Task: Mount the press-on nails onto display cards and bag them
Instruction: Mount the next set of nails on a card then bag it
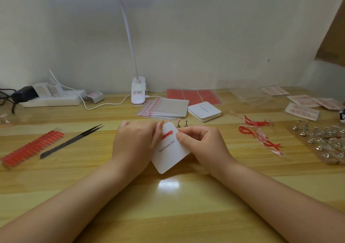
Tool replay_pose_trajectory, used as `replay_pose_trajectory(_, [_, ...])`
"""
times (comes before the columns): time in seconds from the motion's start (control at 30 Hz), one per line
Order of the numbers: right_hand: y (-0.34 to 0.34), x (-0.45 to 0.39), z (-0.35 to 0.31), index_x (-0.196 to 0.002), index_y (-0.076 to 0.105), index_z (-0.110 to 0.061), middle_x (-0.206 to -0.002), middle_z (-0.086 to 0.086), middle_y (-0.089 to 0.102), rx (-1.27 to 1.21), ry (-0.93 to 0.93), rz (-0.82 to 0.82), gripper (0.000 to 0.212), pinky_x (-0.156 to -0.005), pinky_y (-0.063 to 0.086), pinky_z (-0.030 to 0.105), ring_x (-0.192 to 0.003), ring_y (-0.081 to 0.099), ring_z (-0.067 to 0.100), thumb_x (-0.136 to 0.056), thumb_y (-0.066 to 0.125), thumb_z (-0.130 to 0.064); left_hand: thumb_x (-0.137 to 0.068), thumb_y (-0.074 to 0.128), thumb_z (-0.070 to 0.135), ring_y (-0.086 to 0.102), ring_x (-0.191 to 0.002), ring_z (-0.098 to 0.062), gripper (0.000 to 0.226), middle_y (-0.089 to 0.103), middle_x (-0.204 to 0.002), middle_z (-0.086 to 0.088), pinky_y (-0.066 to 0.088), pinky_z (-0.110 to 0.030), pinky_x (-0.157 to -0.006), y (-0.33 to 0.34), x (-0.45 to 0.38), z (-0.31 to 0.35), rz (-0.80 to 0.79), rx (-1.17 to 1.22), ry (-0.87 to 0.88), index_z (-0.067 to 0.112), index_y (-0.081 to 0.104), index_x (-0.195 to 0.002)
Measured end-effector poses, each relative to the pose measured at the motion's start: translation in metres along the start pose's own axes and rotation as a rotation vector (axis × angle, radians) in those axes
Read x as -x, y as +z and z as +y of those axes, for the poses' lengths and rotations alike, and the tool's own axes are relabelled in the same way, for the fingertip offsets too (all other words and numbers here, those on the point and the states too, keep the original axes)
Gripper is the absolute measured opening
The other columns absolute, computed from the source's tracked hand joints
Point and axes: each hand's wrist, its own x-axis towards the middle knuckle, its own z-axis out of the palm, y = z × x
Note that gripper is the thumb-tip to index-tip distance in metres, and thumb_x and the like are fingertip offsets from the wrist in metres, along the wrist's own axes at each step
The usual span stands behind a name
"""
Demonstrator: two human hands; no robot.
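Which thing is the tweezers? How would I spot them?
Start at the lamp clipped at the back of the wooden table. Look toward the near left, past the left hand. The tweezers are the thin black pointed tool, right of the row of red nails.

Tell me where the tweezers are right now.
In the head view, the black tweezers lie on the wooden table, left of the left hand, between it and the row of red nails.
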Motion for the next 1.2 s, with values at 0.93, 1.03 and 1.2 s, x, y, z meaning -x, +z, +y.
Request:
replay_pose_trajectory(0.93, [0.0011, 0.0035, -0.0013, -0.088, 0.076, -0.027, -0.084, -0.006, 0.076, 0.006, -0.138, -0.064, 0.022, -0.068, 0.054, 0.018, -0.081, 0.072, 0.01, -0.09, 0.065, -0.008, -0.086, 0.051, 0.037, 0.057, -0.086, -0.032, 0.031, 0.062, -0.093, -0.007, 0.045, -0.044, -0.073, -0.0013, 0.0009, 0.0023, 0.091, 0.143, 0.133, 0.013, 0.071, -0.086])
replay_pose_trajectory(1.03, [0.0007, 0.0033, -0.0005, -0.09, 0.076, -0.024, -0.085, -0.004, 0.076, -0.004, -0.138, -0.069, 0.021, -0.068, 0.053, 0.019, -0.081, 0.072, 0.01, -0.09, 0.065, -0.006, -0.084, 0.061, 0.031, 0.057, -0.087, -0.031, 0.02, 0.061, -0.092, -0.006, 0.045, -0.046, -0.074, -0.0001, 0.0002, 0.0017, 0.092, 0.165, 0.107, 0.014, 0.071, -0.083])
replay_pose_trajectory(1.2, [0.0002, 0.0025, 0.0005, -0.091, 0.076, -0.018, -0.086, -0.001, 0.077, -0.004, -0.125, -0.065, 0.017, -0.071, 0.055, 0.021, -0.082, 0.072, 0.011, -0.09, 0.065, -0.005, -0.083, 0.064, 0.024, 0.054, -0.092, -0.031, 0.014, 0.059, -0.096, -0.007, 0.043, -0.045, -0.079, 0.0044, -0.0003, -0.0012, 0.057, 0.224, 0.076, 0.012, 0.069, -0.084])
